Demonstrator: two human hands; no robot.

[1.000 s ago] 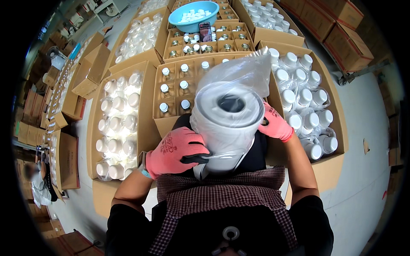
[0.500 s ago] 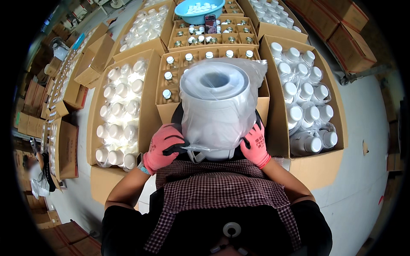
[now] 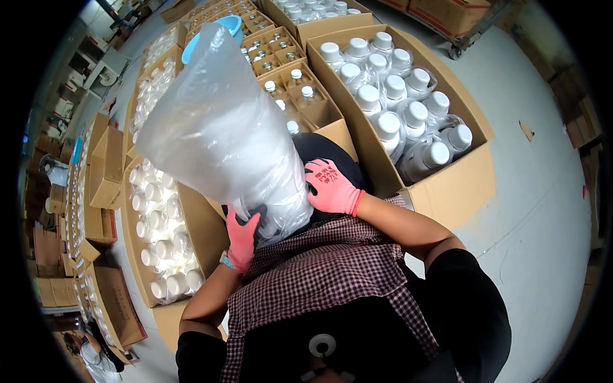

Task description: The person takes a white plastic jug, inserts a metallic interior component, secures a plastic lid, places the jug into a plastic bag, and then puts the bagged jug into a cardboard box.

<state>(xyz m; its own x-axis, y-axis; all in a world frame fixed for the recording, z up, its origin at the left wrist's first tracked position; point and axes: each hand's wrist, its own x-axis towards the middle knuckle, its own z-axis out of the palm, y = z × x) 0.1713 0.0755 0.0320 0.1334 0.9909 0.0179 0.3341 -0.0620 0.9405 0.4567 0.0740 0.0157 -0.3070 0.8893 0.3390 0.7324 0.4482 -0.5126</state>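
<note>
Leaning up and to the left from the person's lap, the bag [image 3: 220, 131] of clear plastic was gripped at its base by the left hand [image 3: 242, 239] and right hand [image 3: 332, 188], cartons of capped bottles [image 3: 408, 108] beyond.

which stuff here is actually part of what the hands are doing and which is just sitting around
In hand:
clear plastic bag roll
left hand, gripping its lower end
right hand, on its side

Lying about:
box of white-capped bottles
blue basin
box of small bottles
</note>
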